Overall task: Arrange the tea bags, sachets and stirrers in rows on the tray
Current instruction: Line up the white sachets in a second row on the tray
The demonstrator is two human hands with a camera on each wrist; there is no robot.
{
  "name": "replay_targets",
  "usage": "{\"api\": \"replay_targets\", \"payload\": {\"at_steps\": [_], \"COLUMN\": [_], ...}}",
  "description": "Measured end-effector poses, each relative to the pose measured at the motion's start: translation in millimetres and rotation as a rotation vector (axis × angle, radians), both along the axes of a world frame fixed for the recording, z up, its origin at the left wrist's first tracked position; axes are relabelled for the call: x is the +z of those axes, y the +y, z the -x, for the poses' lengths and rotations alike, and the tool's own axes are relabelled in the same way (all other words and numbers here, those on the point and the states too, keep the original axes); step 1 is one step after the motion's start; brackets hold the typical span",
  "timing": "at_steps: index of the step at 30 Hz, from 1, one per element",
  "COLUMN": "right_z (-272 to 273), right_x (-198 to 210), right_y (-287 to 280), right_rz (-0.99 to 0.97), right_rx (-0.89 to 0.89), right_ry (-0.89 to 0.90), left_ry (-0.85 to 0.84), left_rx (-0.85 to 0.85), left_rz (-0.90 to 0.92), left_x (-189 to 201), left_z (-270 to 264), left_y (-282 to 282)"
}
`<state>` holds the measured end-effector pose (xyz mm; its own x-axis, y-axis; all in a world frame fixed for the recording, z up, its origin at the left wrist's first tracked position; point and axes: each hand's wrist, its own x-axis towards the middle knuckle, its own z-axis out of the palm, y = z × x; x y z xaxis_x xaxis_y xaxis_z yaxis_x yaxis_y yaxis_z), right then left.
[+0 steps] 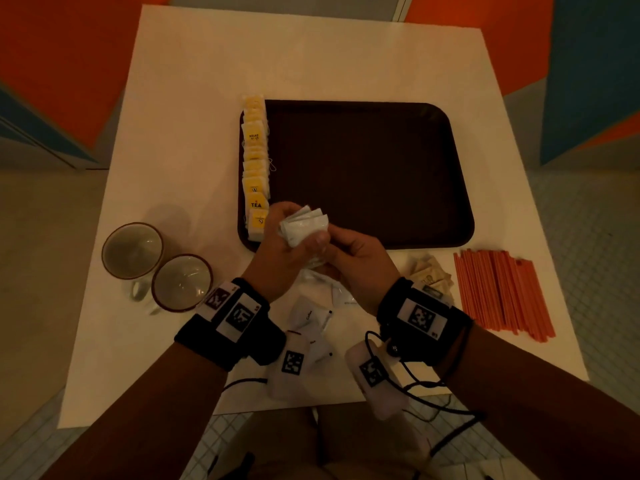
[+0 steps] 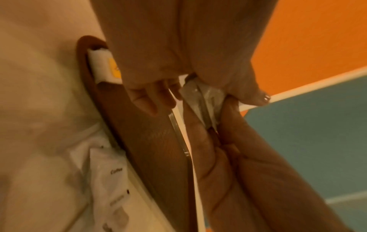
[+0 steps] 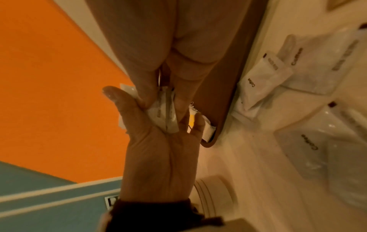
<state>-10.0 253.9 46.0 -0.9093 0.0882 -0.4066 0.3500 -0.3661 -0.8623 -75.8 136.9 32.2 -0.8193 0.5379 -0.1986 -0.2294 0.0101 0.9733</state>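
Two hands meet over the near-left corner of the dark brown tray (image 1: 363,174), which lies on a white table (image 1: 207,81). The left hand (image 1: 277,251) has its fingers curled round a small fanned bundle of white sachets (image 1: 304,225); how many are in the bundle cannot be counted. The right hand (image 1: 353,258) pinches the near end of the same bundle between thumb and fingers, as the right-wrist view also shows.

On the tray, along its left edge, one row of yellow tea bags (image 1: 255,164) runs from the far-left corner to the near-left corner, overlapping like shingles; roughly ten, though the overlaps make an exact count uncertain. The rest of the tray floor holds nothing else that can be made out.

On the table near its front edge, several loose white coffee sachets (image 1: 313,317) lie between the two wrists; at least three show, partly hidden by the wrist cameras. To the right of them sits a small heap of brownish sachets (image 1: 431,271), number unclear. Beside the table's right edge lies a bundle of orange stirrers (image 1: 502,292), side by side, too many and too close to count.

Two empty mugs (image 1: 156,265) stand touching near the left edge of the table.
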Motion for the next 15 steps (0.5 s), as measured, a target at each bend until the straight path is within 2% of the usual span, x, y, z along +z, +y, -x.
{"api": "replay_targets", "payload": {"at_steps": [4, 9, 15], "right_z": [10, 35, 92], "right_x": [-5, 4, 4], "right_y": [4, 15, 42], "right_rz": [0.018, -0.111, -0.214], "right_rx": [-0.101, -0.118, -0.177], "right_ry": [-0.037, -0.038, -0.036], "left_ry": [0.040, 0.098, 0.018], "left_rx": [0.005, 0.005, -0.013], "left_rz": [0.126, 0.214, 0.240], "left_x": [6, 18, 22], "left_z": [9, 38, 93], "left_y": [-1, 0, 36]}}
